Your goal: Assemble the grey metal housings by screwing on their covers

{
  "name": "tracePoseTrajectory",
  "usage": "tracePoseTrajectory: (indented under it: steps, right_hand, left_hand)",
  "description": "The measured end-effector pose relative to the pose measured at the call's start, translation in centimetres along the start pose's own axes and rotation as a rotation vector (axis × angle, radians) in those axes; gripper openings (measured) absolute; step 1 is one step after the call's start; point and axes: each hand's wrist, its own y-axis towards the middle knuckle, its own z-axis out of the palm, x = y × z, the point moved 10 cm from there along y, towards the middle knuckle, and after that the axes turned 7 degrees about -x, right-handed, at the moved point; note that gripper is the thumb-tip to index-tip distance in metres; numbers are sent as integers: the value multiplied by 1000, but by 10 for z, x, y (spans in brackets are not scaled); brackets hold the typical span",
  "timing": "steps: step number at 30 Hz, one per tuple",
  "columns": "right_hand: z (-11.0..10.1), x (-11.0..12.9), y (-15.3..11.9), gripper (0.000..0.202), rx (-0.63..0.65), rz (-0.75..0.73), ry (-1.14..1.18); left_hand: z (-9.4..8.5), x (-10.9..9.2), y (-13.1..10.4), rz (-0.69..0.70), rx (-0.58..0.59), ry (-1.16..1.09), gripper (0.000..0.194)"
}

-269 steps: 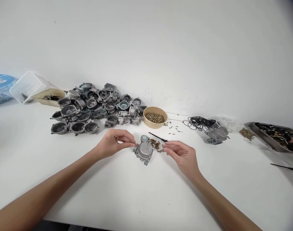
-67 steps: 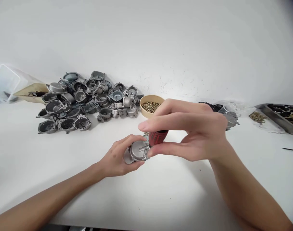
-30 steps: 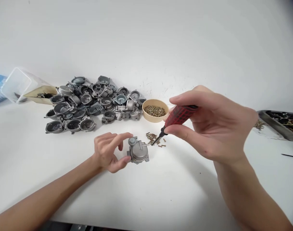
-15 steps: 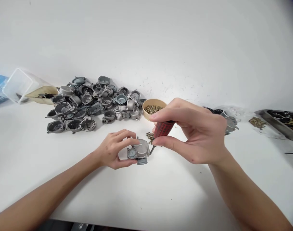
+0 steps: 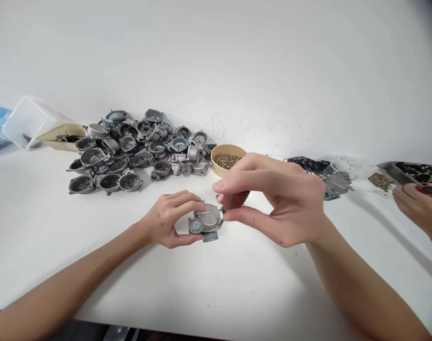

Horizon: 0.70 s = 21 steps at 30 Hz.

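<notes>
Left grip [image 5: 171, 221] in a low C-shape, right grip [image 5: 281, 201] higher, seemingly in a pinch

Single head-worn cam. Scene is viewed from above the near side of the worktop [image 5: 216, 279], lens aimed forward and down. Coverage is run from the near edge, lower left, back to the wall [image 5: 216, 66], upper half. Left hand [image 5: 173, 220] and right hand [image 5: 276, 201] are framed close, mid-frame.

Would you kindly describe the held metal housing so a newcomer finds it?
On the white table, find the pile of grey housings. In front of its right half is the left hand. Unlike the others, the housing it holds has a red-handled screwdriver at its rim.
</notes>
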Motion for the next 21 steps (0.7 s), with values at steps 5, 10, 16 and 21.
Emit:
tracePoseTrajectory:
  steps: [5,10,16,21]
  right_hand:
    - [6,12,-1,22,56,-31,17]
    - [4,15,3,18,-17,-67,-2]
    - [-1,3,1,34,-11,0,-51]
    - [-5,7,-1,47,-17,-21,-24]
  left_hand:
    - [-1,1,2,-48,-14,16,39]
    - [-4,0,3,-61,-47,47,42]
    - [-3,-1,4,-45,-36,47,43]
    - [-1,1,3,-53,-27,17,44]
